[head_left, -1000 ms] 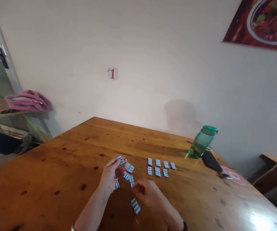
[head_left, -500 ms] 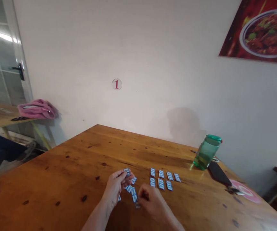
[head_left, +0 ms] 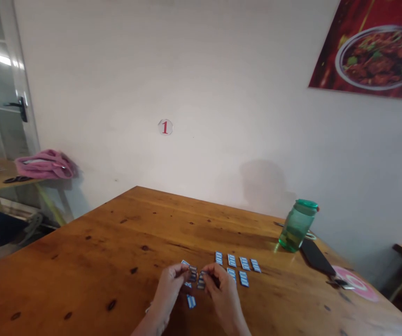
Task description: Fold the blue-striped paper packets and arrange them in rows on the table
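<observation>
My left hand [head_left: 169, 285] pinches a small flat grey-striped piece [head_left: 193, 274] between thumb and fingers. Close beside it, another grey-striped piece [head_left: 201, 281] is gripped by my right hand [head_left: 221, 285]. The two pieces almost meet, held above the wooden table [head_left: 117, 252]. Below my fingers lies a loose blue-and-white piece [head_left: 191, 301], and others are partly covered by my left hand. Right of my hands, similar blue-and-white pieces are laid out in two rows, among them an upper one [head_left: 232, 260] and a lower one [head_left: 244, 278]. My right hand hides part of the lower row.
A green bottle [head_left: 298, 226] stands at the table's right side, beside a black phone-like slab [head_left: 316, 256]. Keys [head_left: 340, 283] lie on a pink round mat [head_left: 360, 285]. At the far left, a pink cloth bundle [head_left: 47, 164] rests on another table, with a person's leg below.
My right hand has lifted from the loose pieces and come up to my left, now holding a piece. Both hands are close together. The view has shifted slightly.
</observation>
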A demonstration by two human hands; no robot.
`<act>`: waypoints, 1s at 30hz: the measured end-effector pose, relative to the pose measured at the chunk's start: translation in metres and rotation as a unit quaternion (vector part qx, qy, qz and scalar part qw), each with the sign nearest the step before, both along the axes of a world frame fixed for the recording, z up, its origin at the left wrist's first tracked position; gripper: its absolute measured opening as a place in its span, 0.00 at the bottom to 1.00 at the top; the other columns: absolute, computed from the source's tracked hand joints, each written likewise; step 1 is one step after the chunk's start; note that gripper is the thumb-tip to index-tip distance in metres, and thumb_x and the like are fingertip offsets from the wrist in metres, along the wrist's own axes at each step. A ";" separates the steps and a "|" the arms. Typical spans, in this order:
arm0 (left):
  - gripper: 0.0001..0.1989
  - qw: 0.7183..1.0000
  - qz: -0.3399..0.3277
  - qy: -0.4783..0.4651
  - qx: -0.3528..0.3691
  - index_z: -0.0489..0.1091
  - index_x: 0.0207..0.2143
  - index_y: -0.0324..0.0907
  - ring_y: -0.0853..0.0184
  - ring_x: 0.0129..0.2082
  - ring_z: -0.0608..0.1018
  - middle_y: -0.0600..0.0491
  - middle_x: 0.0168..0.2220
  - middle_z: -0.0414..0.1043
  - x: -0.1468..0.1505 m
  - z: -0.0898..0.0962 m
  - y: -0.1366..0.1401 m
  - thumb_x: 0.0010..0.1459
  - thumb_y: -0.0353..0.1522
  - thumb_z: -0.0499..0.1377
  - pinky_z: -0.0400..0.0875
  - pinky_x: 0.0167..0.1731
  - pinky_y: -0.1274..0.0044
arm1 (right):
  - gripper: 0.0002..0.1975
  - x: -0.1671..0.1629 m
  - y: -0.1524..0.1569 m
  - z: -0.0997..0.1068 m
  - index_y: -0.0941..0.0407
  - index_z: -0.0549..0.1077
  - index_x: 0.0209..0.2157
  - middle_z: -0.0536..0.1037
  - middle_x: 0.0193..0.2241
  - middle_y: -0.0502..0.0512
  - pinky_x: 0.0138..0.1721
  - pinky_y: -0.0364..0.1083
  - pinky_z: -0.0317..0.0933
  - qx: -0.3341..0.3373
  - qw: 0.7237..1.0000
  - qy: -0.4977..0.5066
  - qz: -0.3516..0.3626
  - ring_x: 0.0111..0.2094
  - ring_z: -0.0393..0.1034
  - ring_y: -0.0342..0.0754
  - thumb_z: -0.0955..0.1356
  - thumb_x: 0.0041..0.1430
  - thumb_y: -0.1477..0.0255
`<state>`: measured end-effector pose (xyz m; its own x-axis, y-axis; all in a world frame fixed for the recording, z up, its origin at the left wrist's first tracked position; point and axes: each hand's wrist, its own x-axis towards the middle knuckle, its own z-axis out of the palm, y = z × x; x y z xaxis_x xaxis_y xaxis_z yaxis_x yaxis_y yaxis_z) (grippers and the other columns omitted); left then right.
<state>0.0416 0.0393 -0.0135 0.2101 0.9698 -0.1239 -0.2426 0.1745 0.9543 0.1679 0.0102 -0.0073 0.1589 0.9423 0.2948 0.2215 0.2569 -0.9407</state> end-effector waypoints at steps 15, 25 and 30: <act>0.12 0.995 -0.048 0.081 0.023 0.68 0.19 0.39 0.71 0.08 0.69 0.57 0.11 0.68 0.004 0.005 -0.006 0.41 0.40 0.61 0.53 0.08 0.83 | 0.06 0.002 -0.003 0.003 0.57 0.65 0.18 0.66 0.15 0.46 0.21 0.40 0.53 0.007 0.994 -0.081 -0.069 0.19 0.59 0.41 0.66 0.44 0.74; 0.10 0.990 -0.085 0.107 0.042 0.73 0.26 0.39 0.72 0.09 0.69 0.58 0.12 0.69 0.004 0.010 -0.010 0.45 0.37 0.59 0.53 0.10 0.83 | 0.06 0.004 -0.002 0.004 0.57 0.64 0.18 0.65 0.16 0.45 0.21 0.40 0.52 -0.012 0.991 -0.103 -0.083 0.19 0.58 0.41 0.67 0.43 0.73; 0.10 0.990 -0.095 0.092 0.038 0.71 0.24 0.39 0.73 0.09 0.69 0.59 0.13 0.69 0.004 0.013 -0.012 0.45 0.38 0.58 0.53 0.10 0.84 | 0.05 0.007 -0.002 0.004 0.57 0.66 0.21 0.66 0.17 0.46 0.22 0.40 0.54 -0.016 0.995 -0.077 -0.065 0.21 0.59 0.42 0.67 0.44 0.73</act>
<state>0.0454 0.0270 -0.0006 0.3707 0.9229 -0.1045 -0.0332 0.1256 0.9915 0.1746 0.0083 -0.0037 0.2348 0.9264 0.2945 0.3936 0.1864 -0.9002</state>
